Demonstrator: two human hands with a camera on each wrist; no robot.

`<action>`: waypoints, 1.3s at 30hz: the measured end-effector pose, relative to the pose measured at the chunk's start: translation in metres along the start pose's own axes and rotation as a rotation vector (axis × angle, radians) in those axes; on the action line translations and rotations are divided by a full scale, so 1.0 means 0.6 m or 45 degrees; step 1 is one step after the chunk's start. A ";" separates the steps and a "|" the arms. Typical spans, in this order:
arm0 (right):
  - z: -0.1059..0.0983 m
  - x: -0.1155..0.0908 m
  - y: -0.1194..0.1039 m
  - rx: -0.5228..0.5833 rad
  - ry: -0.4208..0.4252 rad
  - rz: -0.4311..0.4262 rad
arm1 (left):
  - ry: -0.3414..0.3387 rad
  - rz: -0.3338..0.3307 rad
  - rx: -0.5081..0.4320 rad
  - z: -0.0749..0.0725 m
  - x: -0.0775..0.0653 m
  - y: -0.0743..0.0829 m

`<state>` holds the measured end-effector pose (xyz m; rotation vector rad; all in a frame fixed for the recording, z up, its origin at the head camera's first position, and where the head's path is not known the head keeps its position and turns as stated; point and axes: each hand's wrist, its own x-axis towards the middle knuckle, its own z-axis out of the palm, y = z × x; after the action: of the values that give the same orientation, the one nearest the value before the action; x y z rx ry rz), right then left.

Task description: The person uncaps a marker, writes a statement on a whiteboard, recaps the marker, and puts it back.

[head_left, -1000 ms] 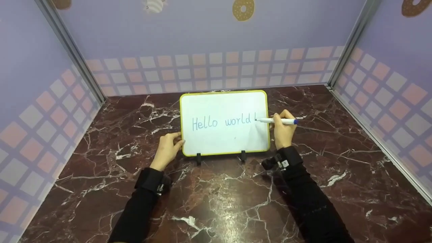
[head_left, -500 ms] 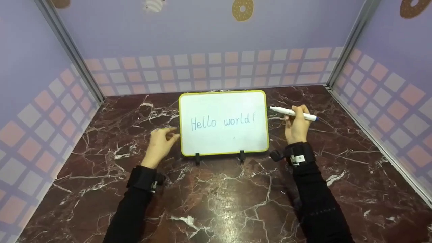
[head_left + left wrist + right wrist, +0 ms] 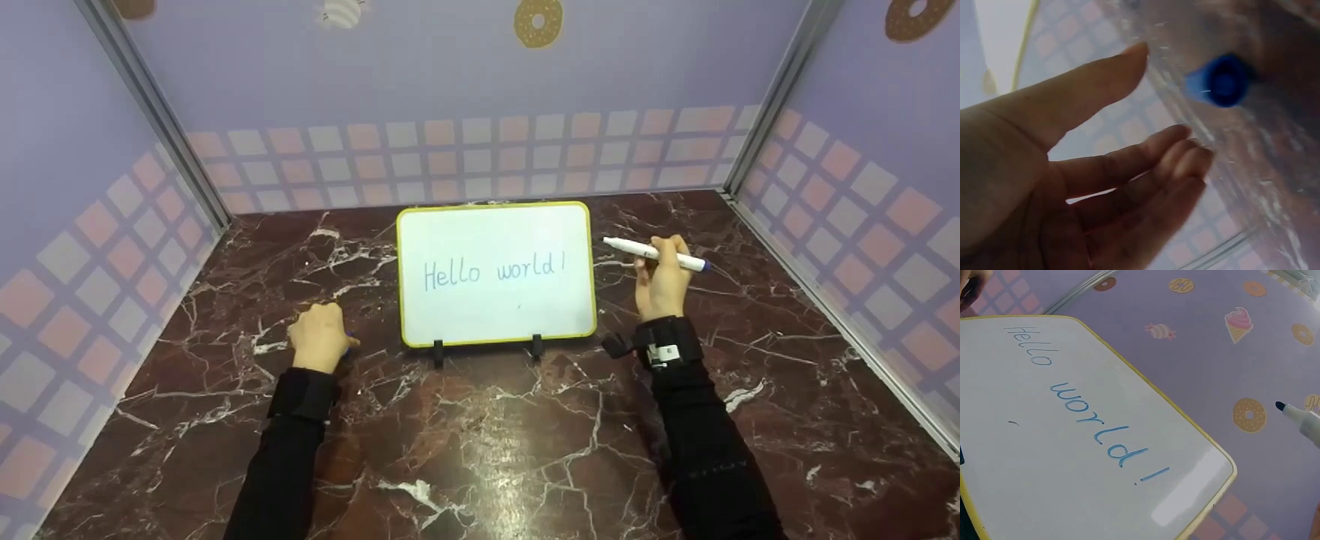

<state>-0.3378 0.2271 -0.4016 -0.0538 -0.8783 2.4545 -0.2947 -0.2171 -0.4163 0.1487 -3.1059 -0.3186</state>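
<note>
A whiteboard with a yellow rim stands upright, "Hello world!" written on it in blue. Right of it, my right hand grips a white marker with a blue end. The marker's dark tip is bare and apart from the board, as the right wrist view shows. My left hand is left of the board, low over the table. In the left wrist view its thumb and fingers are spread apart, holding nothing. Just beyond the fingertips is a blue marker cap, mostly hidden by the hand in the head view.
Two black feet, a left foot and a right foot, hold up the board. The dark red marbled table is enclosed by purple walls at the back and both sides.
My right hand has drawn the marker off the board to the right. My left hand has let go of the board's left edge and moved left and nearer, to the blue cap.
</note>
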 end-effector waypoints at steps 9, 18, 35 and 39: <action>0.002 0.001 -0.001 0.010 0.014 0.002 | -0.032 0.011 0.035 0.021 0.010 -0.010; -0.002 0.002 -0.001 0.001 -0.020 -0.016 | 0.065 0.004 -0.031 0.010 0.011 -0.007; 0.022 -0.023 0.010 -0.052 -0.123 -0.012 | 0.670 0.362 -0.131 -0.028 -0.029 0.087; 0.035 -0.040 0.021 -0.092 -0.179 0.014 | 0.729 0.495 -0.164 -0.025 -0.046 0.121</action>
<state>-0.3272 0.1947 -0.3956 0.0896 -1.0294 2.4599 -0.2737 -0.1469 -0.3870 -0.3083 -2.4667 -0.3789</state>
